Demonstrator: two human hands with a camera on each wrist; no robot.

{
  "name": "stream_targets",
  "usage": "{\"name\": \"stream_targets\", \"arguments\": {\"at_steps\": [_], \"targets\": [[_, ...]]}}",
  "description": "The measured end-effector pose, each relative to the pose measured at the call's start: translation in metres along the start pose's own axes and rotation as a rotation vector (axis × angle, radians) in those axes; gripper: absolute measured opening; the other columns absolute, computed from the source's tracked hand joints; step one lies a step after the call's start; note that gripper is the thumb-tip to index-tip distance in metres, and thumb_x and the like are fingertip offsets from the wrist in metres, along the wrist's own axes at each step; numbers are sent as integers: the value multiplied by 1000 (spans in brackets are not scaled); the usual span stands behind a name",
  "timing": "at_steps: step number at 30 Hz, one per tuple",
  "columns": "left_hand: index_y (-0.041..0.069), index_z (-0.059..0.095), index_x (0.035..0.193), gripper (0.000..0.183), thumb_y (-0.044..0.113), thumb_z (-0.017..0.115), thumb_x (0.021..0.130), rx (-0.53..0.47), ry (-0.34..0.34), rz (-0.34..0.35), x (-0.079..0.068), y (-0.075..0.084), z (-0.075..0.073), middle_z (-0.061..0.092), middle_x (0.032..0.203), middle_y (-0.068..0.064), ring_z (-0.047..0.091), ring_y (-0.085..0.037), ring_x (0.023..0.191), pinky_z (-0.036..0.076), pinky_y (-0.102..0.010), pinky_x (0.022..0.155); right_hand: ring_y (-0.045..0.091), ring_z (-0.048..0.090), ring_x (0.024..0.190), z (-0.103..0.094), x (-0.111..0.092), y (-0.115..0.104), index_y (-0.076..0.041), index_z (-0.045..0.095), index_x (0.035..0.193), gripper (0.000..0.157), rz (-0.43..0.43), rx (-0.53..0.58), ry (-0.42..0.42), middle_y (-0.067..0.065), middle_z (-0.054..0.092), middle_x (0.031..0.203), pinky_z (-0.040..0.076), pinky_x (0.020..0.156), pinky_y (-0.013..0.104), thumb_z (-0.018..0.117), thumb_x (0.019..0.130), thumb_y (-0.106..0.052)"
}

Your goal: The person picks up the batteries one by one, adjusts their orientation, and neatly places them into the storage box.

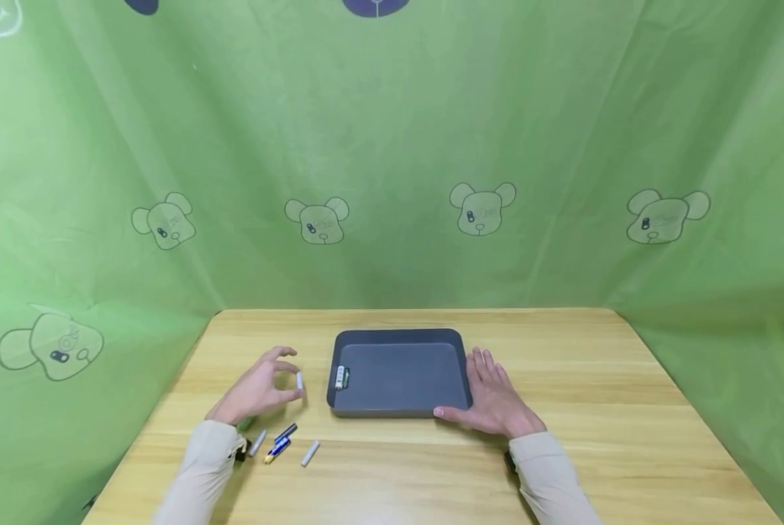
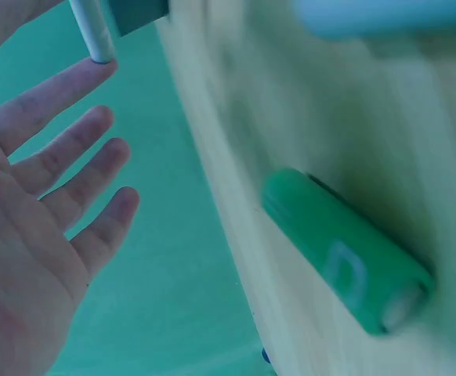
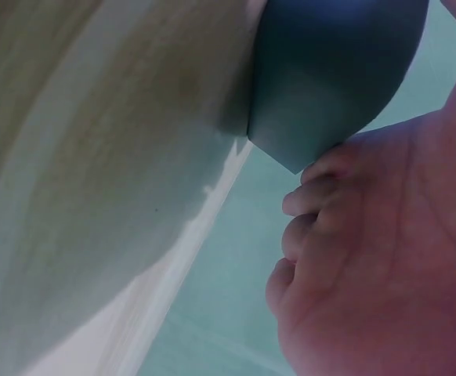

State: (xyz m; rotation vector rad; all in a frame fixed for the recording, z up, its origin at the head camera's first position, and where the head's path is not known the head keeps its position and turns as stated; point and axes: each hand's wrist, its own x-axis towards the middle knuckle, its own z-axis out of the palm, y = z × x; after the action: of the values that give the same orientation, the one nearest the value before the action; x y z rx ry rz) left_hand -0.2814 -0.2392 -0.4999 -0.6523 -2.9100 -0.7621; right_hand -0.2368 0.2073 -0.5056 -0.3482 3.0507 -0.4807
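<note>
My left hand [image 1: 257, 390] pinches a small white battery [image 1: 300, 380] by its ends between thumb and a fingertip, left of the dark grey tray [image 1: 401, 412]. In the left wrist view the battery [image 2: 92, 30] touches the fingertip while the other fingers are spread. A green battery [image 2: 345, 251] lies on the table beneath this hand. My right hand [image 1: 493, 401] rests against the tray's right side with straight fingers, its thumb at the front rim. Inside the tray, a white battery [image 1: 340, 377] and a green one [image 1: 346, 378] lie side by side along the left wall.
Near my left wrist lie several loose batteries: a grey one [image 1: 257, 442], a dark blue one [image 1: 286, 433], a blue and yellow one [image 1: 277, 450] and a white one [image 1: 310, 453]. Green curtains [image 1: 392, 255] stand around the wooden table [image 1: 562, 343].
</note>
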Motion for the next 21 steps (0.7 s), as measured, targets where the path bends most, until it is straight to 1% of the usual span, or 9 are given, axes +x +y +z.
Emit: {"name": "stream_targets", "arguments": {"at_steps": [4, 7, 11, 14, 21], "targets": [[15, 72, 109, 41, 38, 82, 77, -42, 54, 0, 6, 3, -1, 45, 149, -7, 41, -36, 140, 38, -60, 113, 45, 5, 152, 1, 0, 0, 9, 12, 153, 130, -6, 2, 4, 28, 4, 163, 9, 125, 59, 55, 73, -84], [14, 71, 113, 45, 39, 82, 77, -75, 70, 2, 10, 10, -4, 43, 151, -7, 39, -36, 141, 36, -62, 113, 45, 4, 152, 1, 0, 0, 9, 10, 153, 129, -5, 9, 2, 28, 4, 163, 9, 125, 59, 55, 74, -84], [16, 69, 118, 50, 41, 81, 77, -116, 94, 6, 16, 17, -5, 42, 152, -4, 39, -36, 141, 35, -65, 112, 45, 4, 152, 1, 0, 0, 8, 9, 153, 129, 1, 15, -6, 28, 3, 163, 8, 125, 59, 55, 74, -84], [18, 69, 118, 49, 40, 82, 77, -154, 116, 11, 21, 22, -3, 43, 152, -2, 39, -35, 141, 35, -65, 112, 45, 4, 152, 1, 0, 0, 8, 9, 153, 129, 3, 16, -11, 27, 2, 163, 8, 125, 59, 54, 74, -84], [20, 69, 118, 47, 38, 83, 77, -241, 168, 28, 33, 31, 2, 41, 153, -1, 36, -34, 143, 32, -66, 113, 45, 4, 152, 0, -1, 0, 8, 9, 153, 129, 1, 21, -14, 27, 3, 163, 8, 125, 59, 55, 75, -83]]}}
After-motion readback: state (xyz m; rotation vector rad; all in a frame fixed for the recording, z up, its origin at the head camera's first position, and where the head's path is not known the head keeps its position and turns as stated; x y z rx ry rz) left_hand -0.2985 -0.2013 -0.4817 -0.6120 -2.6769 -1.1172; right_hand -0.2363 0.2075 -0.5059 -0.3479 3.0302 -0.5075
